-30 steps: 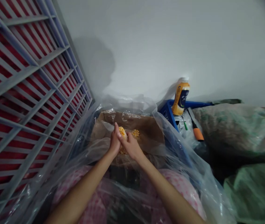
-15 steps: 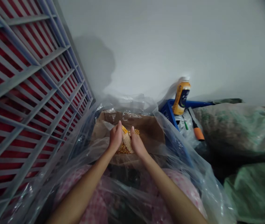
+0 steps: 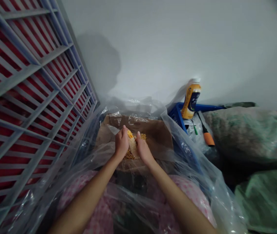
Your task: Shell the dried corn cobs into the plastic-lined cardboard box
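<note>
While left hand [image 3: 121, 143] and right hand [image 3: 144, 150] clasp one corn cob [image 3: 132, 146], fingers [image 3: 124, 130] closed, loose kernels [image 3: 129, 156] below

yel. corn cob [image 3: 132, 146], pink-print cloth [image 3: 79, 191], grey rack [image 3: 13, 85] w/ red behind, blue crate [image 3: 176, 115], org. handle [image 3: 209, 139]

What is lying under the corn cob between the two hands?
Loose yellow corn kernels lie under the corn cob, on brown cardboard. The left hand and right hand cover part of that area, so the cardboard directly beneath them cannot be seen.
</note>
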Motion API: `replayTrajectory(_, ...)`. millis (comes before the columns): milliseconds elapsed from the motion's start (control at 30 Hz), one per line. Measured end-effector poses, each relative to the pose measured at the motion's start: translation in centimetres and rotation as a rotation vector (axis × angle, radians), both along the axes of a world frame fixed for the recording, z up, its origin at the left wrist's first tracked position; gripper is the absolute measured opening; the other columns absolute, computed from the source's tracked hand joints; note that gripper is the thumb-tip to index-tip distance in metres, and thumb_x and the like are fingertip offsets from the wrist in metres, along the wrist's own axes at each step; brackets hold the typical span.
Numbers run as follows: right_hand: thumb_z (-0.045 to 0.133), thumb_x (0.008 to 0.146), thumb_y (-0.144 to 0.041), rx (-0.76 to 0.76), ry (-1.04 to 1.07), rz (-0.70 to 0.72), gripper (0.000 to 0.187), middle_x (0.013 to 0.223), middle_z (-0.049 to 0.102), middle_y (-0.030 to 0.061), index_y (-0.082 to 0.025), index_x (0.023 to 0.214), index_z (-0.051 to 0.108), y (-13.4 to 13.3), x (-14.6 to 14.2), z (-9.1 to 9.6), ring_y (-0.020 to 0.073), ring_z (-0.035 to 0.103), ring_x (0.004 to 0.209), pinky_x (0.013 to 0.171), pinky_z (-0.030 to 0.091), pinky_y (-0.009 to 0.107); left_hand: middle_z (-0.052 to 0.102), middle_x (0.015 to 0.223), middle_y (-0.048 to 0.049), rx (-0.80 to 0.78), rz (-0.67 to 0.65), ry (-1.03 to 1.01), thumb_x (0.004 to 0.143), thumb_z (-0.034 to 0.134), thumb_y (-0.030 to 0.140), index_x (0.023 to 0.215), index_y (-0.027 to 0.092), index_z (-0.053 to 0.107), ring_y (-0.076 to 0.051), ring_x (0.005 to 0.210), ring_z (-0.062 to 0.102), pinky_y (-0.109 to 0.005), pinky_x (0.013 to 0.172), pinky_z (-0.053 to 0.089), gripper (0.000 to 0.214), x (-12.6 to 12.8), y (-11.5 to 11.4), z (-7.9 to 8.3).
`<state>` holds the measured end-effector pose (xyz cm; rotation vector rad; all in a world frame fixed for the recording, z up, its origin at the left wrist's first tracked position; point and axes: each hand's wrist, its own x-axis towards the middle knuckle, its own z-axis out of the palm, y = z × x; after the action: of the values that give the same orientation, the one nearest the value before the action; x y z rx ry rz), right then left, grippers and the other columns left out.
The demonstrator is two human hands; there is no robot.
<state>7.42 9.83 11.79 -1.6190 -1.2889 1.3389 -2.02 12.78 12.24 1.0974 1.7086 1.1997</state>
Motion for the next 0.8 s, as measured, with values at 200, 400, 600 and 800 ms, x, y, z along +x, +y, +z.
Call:
replayTrajectory(200,0.032,0.09,-0.072,0.082,-0.052,0.01,0.064,0.067,0.061,0.0062,-0.017,0.067,0.056,-0.3,-0.2,0.0,0.0182,0.054,0.07,0.066,0.039,0.026,0.056,0.059,-0.0011,0.087,-0.062,-0.019,0.097,0.041,0.032,0.057,0.021,0.051,-0.016,0.062,0.05,-0.026,0.065,0.036,0.043,0.0,-0.3,-0.8)
replayTrajectory(400,0.017,0.094,-0.069,0.001,0.073,-0.016,0.075,0.074,0.065,0.0108,-0.016,0.072,0.064,0.0,-0.1,-0.2,0.0202,0.058,0.075,0.072,0.044,0.029,0.053,0.059,-0.0009,0.109,-0.044,-0.001,0.097,0.037,0.034,0.062,0.022,0.053,-0.017,0.064,0.053,-0.027,0.07,0.04,0.041,0.1,-0.4,-0.8)
replayTrajectory(600,0.033,0.083,-0.08,0.076,0.029,0.021,0.068,0.071,0.06,0.007,-0.017,0.071,0.057,-0.3,-0.3,0.0,0.0187,0.054,0.071,0.07,0.042,0.028,0.059,0.065,-0.0049,0.16,-0.115,0.035,0.096,0.033,0.044,0.063,0.023,0.052,-0.02,0.068,0.055,-0.03,0.073,0.042,0.044,-0.1,-0.3,-1.1)
replayTrajectory(800,0.016,0.089,-0.074,0.045,0.047,-0.027,0.071,0.072,0.061,0.0094,-0.019,0.069,0.056,-0.2,-0.1,0.1,0.0203,0.056,0.073,0.071,0.042,0.03,0.056,0.062,-0.0037,0.145,-0.063,0.016,0.096,0.032,0.045,0.062,0.023,0.053,-0.019,0.069,0.055,-0.03,0.074,0.043,0.046,0.1,-0.4,-1.0)
